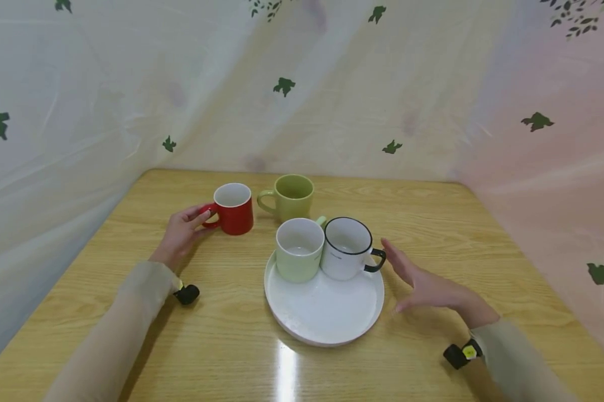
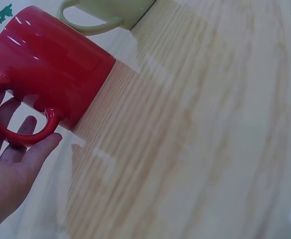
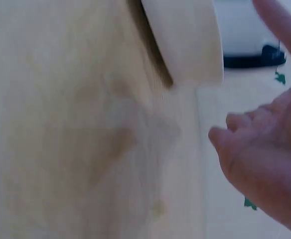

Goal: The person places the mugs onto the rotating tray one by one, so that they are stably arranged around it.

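Observation:
My left hand (image 1: 180, 231) holds the handle of a red mug (image 1: 236, 216) with a white inside; in the left wrist view the fingers curl through and around that handle. The red mug (image 2: 51, 62) stands upright on the table. To the right of a round white tray (image 1: 327, 318), my right hand (image 1: 422, 285) is held with fingers spread and nothing in it. Its fingertips are close to the black handle of a white mug (image 1: 342, 262) with a black rim. Beside that mug on the tray is a pale green mug (image 1: 298, 262).
An olive green mug (image 1: 294, 204) stands on the wooden table (image 1: 221, 346) behind the tray, its handle toward the red mug. A pale curtain (image 1: 332, 111) with green leaf shapes hangs behind the table and along both sides.

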